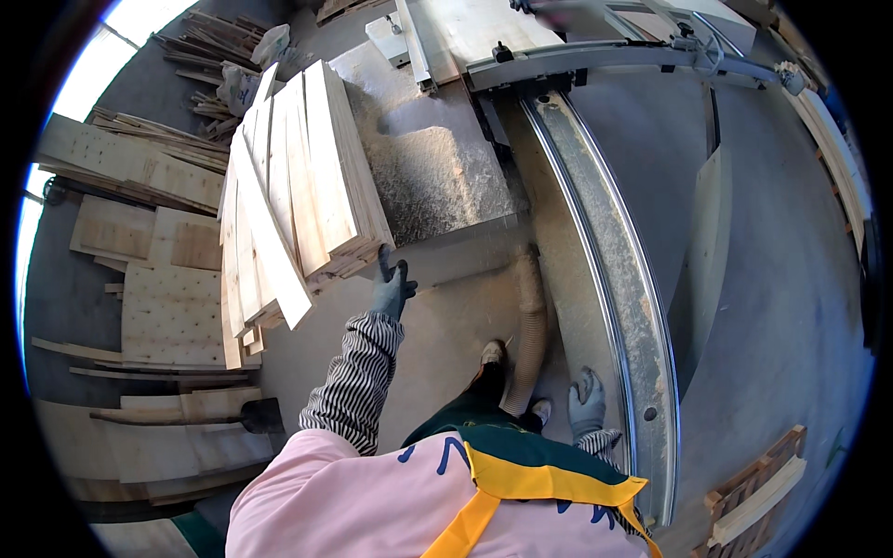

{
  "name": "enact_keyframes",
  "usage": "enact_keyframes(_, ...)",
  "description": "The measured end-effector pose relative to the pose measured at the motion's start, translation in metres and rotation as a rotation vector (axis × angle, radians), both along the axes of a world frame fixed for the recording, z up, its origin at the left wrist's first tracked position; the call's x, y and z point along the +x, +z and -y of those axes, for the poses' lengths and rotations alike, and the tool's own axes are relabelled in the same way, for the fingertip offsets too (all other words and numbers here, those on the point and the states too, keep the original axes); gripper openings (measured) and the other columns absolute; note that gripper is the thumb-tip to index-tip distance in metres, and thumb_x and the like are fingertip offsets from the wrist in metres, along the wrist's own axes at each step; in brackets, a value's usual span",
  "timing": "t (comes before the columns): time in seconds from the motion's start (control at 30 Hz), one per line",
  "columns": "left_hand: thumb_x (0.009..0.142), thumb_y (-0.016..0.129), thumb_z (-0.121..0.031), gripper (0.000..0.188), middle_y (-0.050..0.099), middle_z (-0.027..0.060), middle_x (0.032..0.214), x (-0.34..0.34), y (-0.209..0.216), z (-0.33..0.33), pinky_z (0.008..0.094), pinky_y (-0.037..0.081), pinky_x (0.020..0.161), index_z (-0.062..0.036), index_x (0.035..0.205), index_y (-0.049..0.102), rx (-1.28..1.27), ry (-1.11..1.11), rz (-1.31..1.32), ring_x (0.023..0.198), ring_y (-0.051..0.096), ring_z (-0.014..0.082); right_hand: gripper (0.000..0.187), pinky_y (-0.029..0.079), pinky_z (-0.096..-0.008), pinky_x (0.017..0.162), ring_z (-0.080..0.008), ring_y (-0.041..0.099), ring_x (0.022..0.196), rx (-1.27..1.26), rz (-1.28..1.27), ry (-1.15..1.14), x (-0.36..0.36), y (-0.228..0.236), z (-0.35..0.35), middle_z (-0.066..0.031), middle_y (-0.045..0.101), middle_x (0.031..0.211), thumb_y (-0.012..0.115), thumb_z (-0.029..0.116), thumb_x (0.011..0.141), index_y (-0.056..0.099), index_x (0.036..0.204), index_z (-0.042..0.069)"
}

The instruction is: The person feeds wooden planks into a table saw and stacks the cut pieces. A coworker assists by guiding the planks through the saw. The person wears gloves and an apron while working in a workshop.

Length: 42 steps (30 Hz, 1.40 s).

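Note:
My left hand [393, 286], in a grey glove with dark fingertips, reaches to the near end of a stack of pale wooden boards [321, 158]. Its fingers are spread, one close to the lower right corner of the stack; whether it touches the wood I cannot tell. One narrow board [265, 228] lies slanted on top and juts out toward me. Low by my right side, my gloved right hand [586, 402] hangs beside the long metal rail [609, 251] of the saw table, its fingers loosely stretched and holding nothing.
Sawdust covers the machine table [437, 177] beside the stack. A ribbed hose [528, 325] runs down near my feet. A metal crossbar [614, 56] spans the far end. Plywood sheets [172, 307] and a shovel [260, 416] lie at left, a wooden pallet [753, 488] at lower right.

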<state>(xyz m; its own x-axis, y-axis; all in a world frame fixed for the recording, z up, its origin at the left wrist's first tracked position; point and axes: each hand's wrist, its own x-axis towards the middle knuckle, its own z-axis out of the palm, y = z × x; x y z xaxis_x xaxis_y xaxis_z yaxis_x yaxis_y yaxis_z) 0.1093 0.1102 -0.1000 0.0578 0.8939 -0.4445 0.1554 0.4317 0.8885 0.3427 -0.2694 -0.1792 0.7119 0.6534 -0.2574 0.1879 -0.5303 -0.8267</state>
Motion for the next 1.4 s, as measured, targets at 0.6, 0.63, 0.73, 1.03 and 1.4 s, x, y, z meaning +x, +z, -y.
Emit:
enact_keyframes(0.6,0.092,0.057,-0.028,0.064,0.053,0.0132,0.105,-0.073,-0.044,0.151,0.0301,0.049,0.058,-0.0235,0.145,0.020,-0.360,-0.137,0.058,0.067,0.059,0.0188,0.052,0.036,-0.0391,0.102,-0.0319,0.045,0.119,0.296,0.523,0.428,0.076,0.120,-0.296,-0.0157,0.050,0.127,0.068,0.020,0.078,0.050,0.124,0.005)
enact_keyframes(0.63,0.092,0.057,-0.031,0.063,0.055,0.0121,0.103,-0.087,-0.057,0.163,0.0340,0.052,0.065,-0.0228,0.144,0.021,-0.377,-0.170,0.050,0.073,0.061,0.0218,0.054,0.035,-0.0394,0.103,-0.0321,0.044,0.120,0.304,0.541,0.483,0.080,0.126,-0.323,-0.0164,0.048,0.129,0.067,0.022,0.078,0.048,0.125,0.005)
enact_keyframes(0.73,0.092,0.058,-0.032,0.062,0.057,0.0147,0.105,-0.096,-0.054,0.172,0.0346,0.053,0.066,-0.0201,0.143,0.024,-0.438,-0.126,0.074,0.074,0.062,0.0234,0.060,0.033,-0.0403,0.105,-0.0347,0.041,0.123,0.154,0.737,0.547,0.092,0.130,-0.397,-0.0196,0.045,0.132,0.062,0.032,0.081,0.043,0.129,0.002)
enact_keyframes(1.03,0.097,0.048,-0.030,0.047,0.057,0.0171,0.115,-0.061,-0.016,0.122,0.0348,0.052,0.078,-0.0111,0.137,0.033,-0.459,-0.201,0.041,0.086,0.062,0.0261,0.068,0.025,-0.0401,0.111,-0.0304,0.033,0.132,-0.523,0.769,0.797,0.109,0.140,-0.481,-0.0145,0.034,0.145,0.053,0.046,0.083,0.038,0.137,0.008)
enact_keyframes(1.4,0.087,0.058,-0.048,0.060,0.059,0.0152,0.104,0.099,-0.038,-0.005,0.0384,0.053,0.069,-0.0013,0.123,0.046,-0.432,-0.137,0.432,0.081,0.063,0.0256,0.056,0.033,-0.0401,0.101,-0.0272,0.047,0.117,-0.355,0.937,0.699,0.075,0.131,-0.358,-0.0144,0.050,0.130,0.057,0.036,0.072,0.055,0.119,0.005)
